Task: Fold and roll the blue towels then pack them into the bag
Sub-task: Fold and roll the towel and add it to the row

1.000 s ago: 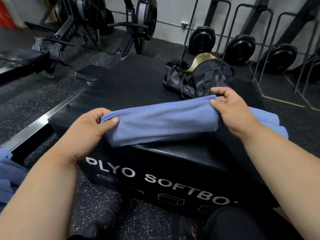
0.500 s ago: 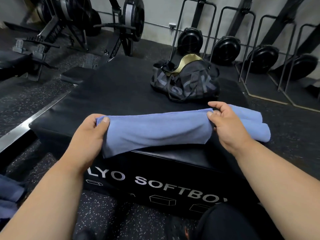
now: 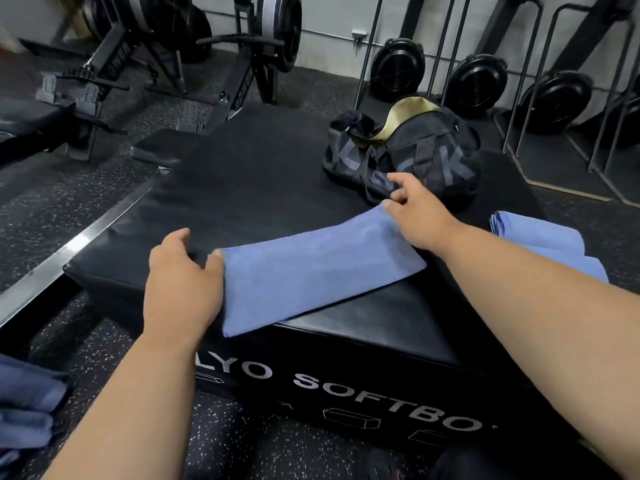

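A blue towel, folded into a long flat strip, lies across the near part of the black plyo soft box. My left hand rests at the strip's left end, thumb touching its corner and fingers on the box. At the far right corner is my right hand, thumb on the cloth and fingers spread loosely above it. The black duffel bag, with a gold lining showing at its top opening, sits on the box just beyond my right hand.
More blue towels lie folded at the box's right edge, partly behind my right forearm. Another heap of blue towels is on the speckled floor at lower left. Rowing machines and wheel racks stand behind the box.
The towel, held up by both hands before, now lies flat on the box. Both hands have loosened their pinch and shifted forward with it.
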A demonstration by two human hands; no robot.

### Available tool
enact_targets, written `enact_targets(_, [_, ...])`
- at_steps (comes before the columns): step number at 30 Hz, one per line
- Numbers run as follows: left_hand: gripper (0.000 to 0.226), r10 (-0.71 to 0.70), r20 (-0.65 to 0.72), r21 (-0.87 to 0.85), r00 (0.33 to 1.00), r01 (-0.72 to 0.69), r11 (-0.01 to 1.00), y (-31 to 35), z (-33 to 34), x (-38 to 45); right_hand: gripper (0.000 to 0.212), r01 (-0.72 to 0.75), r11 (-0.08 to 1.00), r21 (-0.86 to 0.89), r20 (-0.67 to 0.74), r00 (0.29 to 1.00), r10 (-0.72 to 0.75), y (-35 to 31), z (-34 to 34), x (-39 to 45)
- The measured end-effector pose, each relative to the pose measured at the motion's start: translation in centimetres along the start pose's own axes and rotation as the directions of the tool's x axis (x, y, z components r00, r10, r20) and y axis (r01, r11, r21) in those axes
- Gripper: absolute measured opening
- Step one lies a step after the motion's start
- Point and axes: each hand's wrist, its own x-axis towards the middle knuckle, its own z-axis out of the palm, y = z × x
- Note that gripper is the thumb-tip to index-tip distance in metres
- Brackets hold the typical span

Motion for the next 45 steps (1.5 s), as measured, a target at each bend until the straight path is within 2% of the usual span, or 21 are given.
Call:
enact_targets(2, [0.062, 0.166, -0.044, 0.120, 0.985, -0.160, 0.980, 0.5, 0.2, 0.2, 0.062, 0.081, 0.980, -0.182, 0.031, 0.997, -0.077, -1.0, 2.1, 0.2])
enact_targets(4, [0.055, 0.381, 0.017, 0.141, 0.924, -0.379, 0.914, 1.8, 1.2, -0.1, 0.063, 0.235, 0.940, -0.246, 0.102, 0.971, -0.216, -2.0, 4.8, -1.2])
enact_targets(5, [0.055, 0.445, 0.073, 0.156, 0.892, -0.451, 0.879, 2.3, 2.2, -0.6, 0.063, 0.288, 0.924, -0.250, 0.158, 0.954, -0.255, -2.3, 6.2, -2.4])
enact_targets(6, [0.057, 0.472, 0.151, 0.184, 0.868, -0.494, 0.850, 2.8, 3.2, -1.3, 0.064, 0.301, 0.917, -0.263, 0.214, 0.945, -0.249, -2.4, 7.4, -3.5])
enact_targets(8, [0.066, 0.424, 0.349, 0.275, 0.836, -0.524, 0.806, 3.1, 5.0, -2.8, 0.067, 0.271, 0.895, -0.355, 0.310, 0.937, -0.161, -1.7, 8.9, -5.4])
enact_targets(10, [0.070, 0.307, 0.471, 0.398, 0.827, -0.510, 0.762, 2.5, 6.0, -3.6, 0.069, 0.225, 0.865, -0.449, 0.345, 0.937, -0.064, -0.8, 8.9, -6.2])
enact_targets(13, [0.079, 0.246, 0.482, 0.486, 0.841, -0.490, 0.724, 1.6, 5.4, -3.0, 0.069, 0.166, 0.877, -0.451, 0.357, 0.934, 0.006, -0.3, 7.6, -5.3])
enact_targets(15, [0.087, 0.201, 0.501, 0.512, 0.841, -0.476, 0.715, 1.4, 4.8, -2.6, 0.063, 0.219, 0.823, -0.524, 0.402, 0.915, 0.013, 0.5, 6.3, -3.8])
enact_targets(17, [0.095, 0.142, 0.523, 0.512, 0.841, -0.443, 0.736, 1.2, 4.4, -2.7, 0.053, 0.328, 0.710, -0.623, 0.469, 0.883, 0.004, 1.3, 5.2, -2.5])
enact_targets(19, [0.105, 0.121, 0.522, 0.518, 0.844, -0.427, 0.741, 0.9, 4.1, -2.8, 0.051, 0.384, 0.625, -0.679, 0.495, 0.869, 0.003, 2.0, 5.0, -1.9])
enact_targets(20, [0.109, 0.113, 0.517, 0.526, 0.848, -0.419, 0.740, 0.8, 4.0, -2.8, 0.053, 0.381, 0.618, -0.687, 0.486, 0.874, 0.001, 2.1, 4.9, -1.8])
enact_targets(23, [0.119, 0.075, 0.508, 0.537, 0.858, -0.384, 0.751, 0.7, 3.7, -2.8, 0.062, 0.228, 0.801, -0.553, 0.375, 0.927, -0.005, 2.0, 5.3, -2.2])
enact_targets(25, [0.124, 0.062, 0.497, 0.531, 0.865, -0.360, 0.767, 0.6, 3.4, -2.7, 0.061, 0.177, 0.867, -0.466, 0.295, 0.955, -0.036, 2.1, 5.3, -2.6])
enact_targets(27, [0.127, 0.049, 0.486, 0.528, 0.872, -0.338, 0.780, 0.5, 3.1, -2.6, 0.060, 0.088, 0.905, -0.416, 0.196, 0.981, -0.005, 2.6, 5.1, -3.1])
enact_targets(29, [0.128, 0.046, 0.482, 0.525, 0.875, -0.330, 0.784, 0.4, 2.9, -2.6, 0.060, -0.005, 0.910, -0.415, 0.132, 0.989, 0.065, 3.3, 4.9, -3.6])
enact_targets(32, [0.122, 0.051, 0.478, 0.519, 0.877, -0.329, 0.789, 0.4, 2.8, -2.6, 0.060, -0.030, 0.911, -0.410, 0.120, 0.989, 0.087, 4.4, 4.6, -4.3])
enact_targets(35, [0.102, 0.050, 0.461, 0.490, 0.886, -0.301, 0.818, 0.4, 3.0, -2.6, 0.057, -0.033, 0.929, -0.370, 0.106, 0.991, 0.077, 5.1, 4.1, -4.5])
enact_targets(38, [0.085, 0.058, 0.455, 0.503, 0.888, -0.311, 0.806, 0.2, 3.2, -2.4, 0.058, -0.023, 0.911, -0.412, 0.092, 0.994, 0.067, 5.6, 3.9, -4.2])
enact_targets(42, [0.084, 0.062, 0.444, 0.523, 0.894, -0.314, 0.792, 0.0, 3.2, -2.4, 0.058, 0.001, 0.879, -0.476, 0.112, 0.992, 0.059, 5.9, 3.8, -3.5])
enact_targets(45, [0.089, 0.090, 0.381, 0.544, 0.920, -0.302, 0.783, 0.1, 3.1, -2.5, 0.057, 0.018, 0.875, -0.484, 0.127, 0.991, 0.050, 5.7, 3.8, -2.6])
